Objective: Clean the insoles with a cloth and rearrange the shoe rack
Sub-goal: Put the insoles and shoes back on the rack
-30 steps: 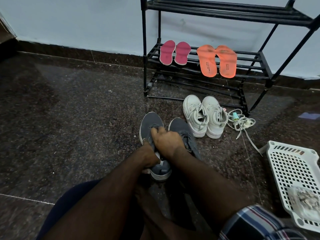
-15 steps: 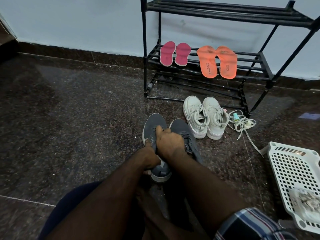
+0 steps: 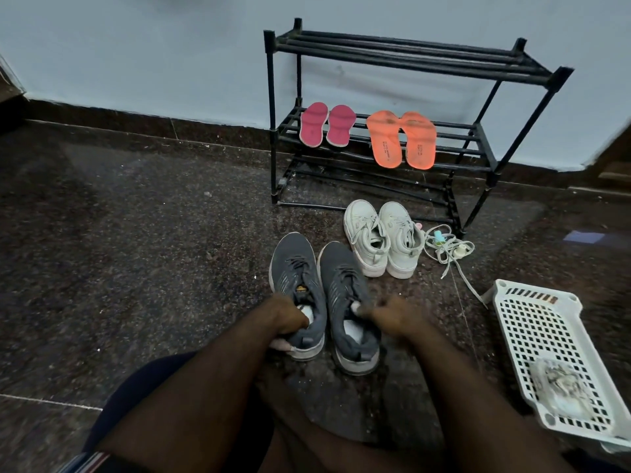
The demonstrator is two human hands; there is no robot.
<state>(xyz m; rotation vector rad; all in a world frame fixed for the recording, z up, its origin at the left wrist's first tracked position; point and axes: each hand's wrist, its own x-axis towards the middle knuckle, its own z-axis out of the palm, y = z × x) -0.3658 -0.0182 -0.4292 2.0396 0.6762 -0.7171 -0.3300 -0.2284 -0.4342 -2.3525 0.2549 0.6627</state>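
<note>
Dark speckled stone floor (image 3: 136, 268), pale blue wall (image 3: 136, 46) at the far side with a dark skirting strip. One black shoe rack (image 3: 403, 52) against the wall, three tiers of bars. Four insoles on its middle tier: two pink insoles (image 3: 326, 128) at left, side by side, two orange insoles (image 3: 401, 139) at right, heels touching, toes hanging over the front bar. Top tier bare bars; bottom tier hard to read.

Four shoes on the floor. Two white sneakers (image 3: 382, 238) just in front of the rack, touching each other. Two grey sneakers, nearer, side by side: left grey sneaker (image 3: 295, 271), right grey sneaker (image 3: 345, 285), white lining showing in both openings.

Two hands. Left hand (image 3: 285, 315) grips the heel end of the left grey sneaker, fingers curled round its outer side and collar. Right hand (image 3: 392, 315) is blurred, at the collar of the right grey sneaker with fingers bent toward the opening; cannot tell if it holds anything.

One loose tangle of white laces (image 3: 447, 247) right of the white sneakers, small coloured bits in it, one strand trailing toward a white perforated basket (image 3: 532, 322) at near right. One crumpled greyish cloth (image 3: 560, 387) lies in the basket's near end. Forearms and knees fill the near foreground, covering the floor there.
</note>
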